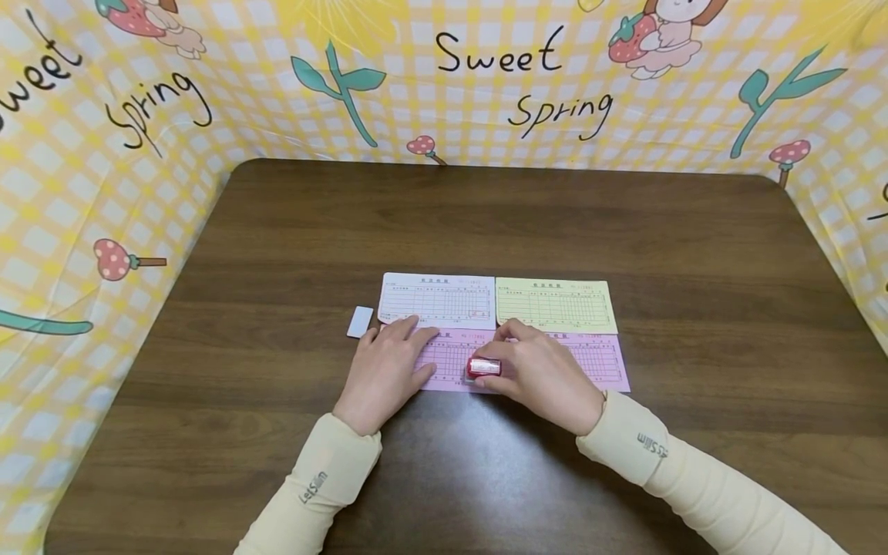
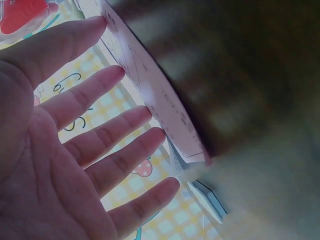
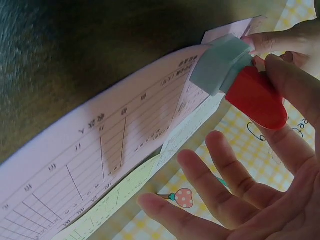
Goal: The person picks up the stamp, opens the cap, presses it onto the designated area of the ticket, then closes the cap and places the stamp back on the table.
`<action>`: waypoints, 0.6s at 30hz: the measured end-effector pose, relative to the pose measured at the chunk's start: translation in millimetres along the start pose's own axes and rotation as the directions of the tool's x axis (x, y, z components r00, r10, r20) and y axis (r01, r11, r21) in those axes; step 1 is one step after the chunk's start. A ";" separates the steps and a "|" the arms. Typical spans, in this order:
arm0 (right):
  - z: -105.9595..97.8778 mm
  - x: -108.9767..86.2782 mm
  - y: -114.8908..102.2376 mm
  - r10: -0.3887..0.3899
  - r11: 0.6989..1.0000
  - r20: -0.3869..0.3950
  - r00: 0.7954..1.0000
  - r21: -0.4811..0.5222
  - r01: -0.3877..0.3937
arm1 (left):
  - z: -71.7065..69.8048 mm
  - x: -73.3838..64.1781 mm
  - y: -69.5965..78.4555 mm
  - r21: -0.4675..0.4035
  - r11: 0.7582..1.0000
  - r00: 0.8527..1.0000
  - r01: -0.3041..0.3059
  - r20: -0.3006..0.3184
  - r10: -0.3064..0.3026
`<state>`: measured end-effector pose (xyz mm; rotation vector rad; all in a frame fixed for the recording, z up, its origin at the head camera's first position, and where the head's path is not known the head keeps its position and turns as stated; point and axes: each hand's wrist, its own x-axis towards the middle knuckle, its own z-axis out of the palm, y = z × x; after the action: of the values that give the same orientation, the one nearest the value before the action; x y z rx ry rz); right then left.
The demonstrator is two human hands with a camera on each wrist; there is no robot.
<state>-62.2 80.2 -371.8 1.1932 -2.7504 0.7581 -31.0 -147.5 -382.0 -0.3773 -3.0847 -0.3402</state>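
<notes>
The right hand [image 1: 544,374] has its grip clamped on the stamp [image 1: 484,367], thumb and index finger pinching the red handle, the other fingers spread. The pale base juts out beyond the pinch, at the right end of the left pink slip [image 1: 452,351]; whether it touches paper I cannot tell. The left hand [image 1: 384,370], grip apart, spreads over that slip. White slip [image 1: 437,297] and yellow slip [image 1: 555,304] lie beyond on the worktop [image 1: 444,478], a white block [image 1: 360,321] near the left fingers

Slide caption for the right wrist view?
Right hand pinches a red-handled stamp over pink printed forms.
</notes>
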 end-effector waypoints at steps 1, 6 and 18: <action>0.3 -0.1 0.0 -0.004 1.000 -0.002 1.000 0.000 0.004 | 0.0 0.2 0.2 0.002 1.000 1.000 0.000 0.001 0.000; 1.8 -0.9 0.9 -0.012 1.000 -0.011 1.000 -0.014 0.012 | 0.5 0.7 1.0 0.010 1.000 1.000 -0.001 -0.003 0.001; 4.6 -2.0 -5.2 0.054 0.997 -0.006 0.999 -0.048 -0.054 | -1.0 0.9 3.8 0.008 1.000 1.000 0.016 0.017 -0.016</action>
<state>-56.5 76.4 -374.2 1.1107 -2.7903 0.6940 -31.0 -144.0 -380.1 -0.3567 -3.1063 -0.3269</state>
